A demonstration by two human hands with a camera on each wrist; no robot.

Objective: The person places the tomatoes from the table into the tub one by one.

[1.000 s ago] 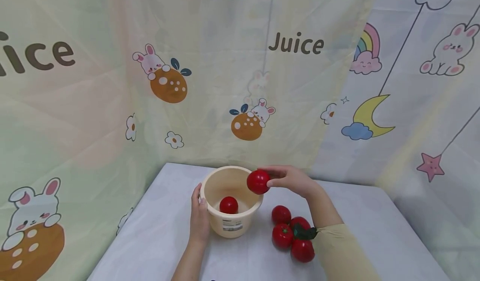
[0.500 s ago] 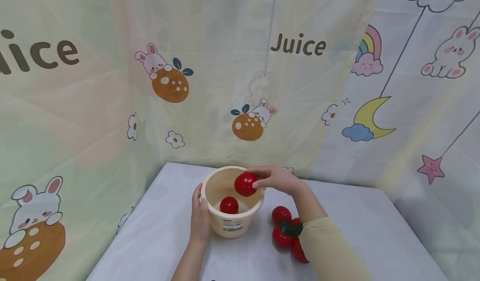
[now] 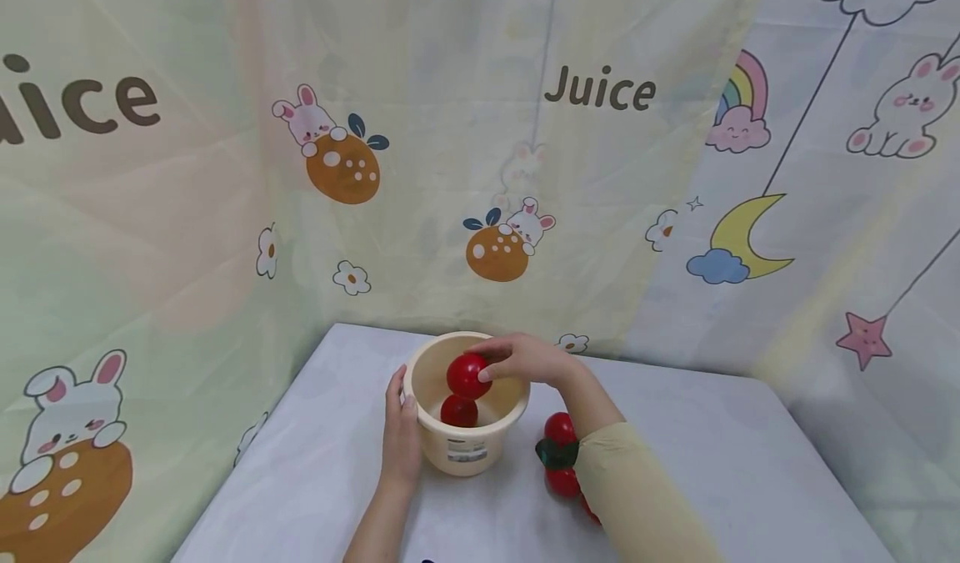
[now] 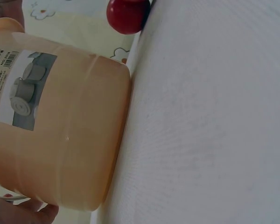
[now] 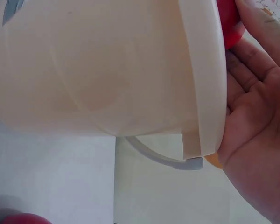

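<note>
The left hand (image 3: 401,438) grips the left side of a cream bucket (image 3: 433,439), which stands upright on the white table (image 3: 300,480). The right hand (image 3: 525,359) grasps a tomato (image 3: 467,376) between thumb and fingers, over the bucket's opening. Another tomato (image 3: 459,414) lies inside the bucket, nearer than the held one; I cannot tell whether the two touch. To the right of the bucket, more red tomatoes (image 3: 562,482) rest on the table, partly hidden by the yellow sleeve (image 3: 637,488) and a dark green piece (image 3: 557,454). A printed label (image 3: 467,451) faces the near side. At the far side hangs a curtain (image 3: 420,113) with rabbits and the word "Juice".
</note>
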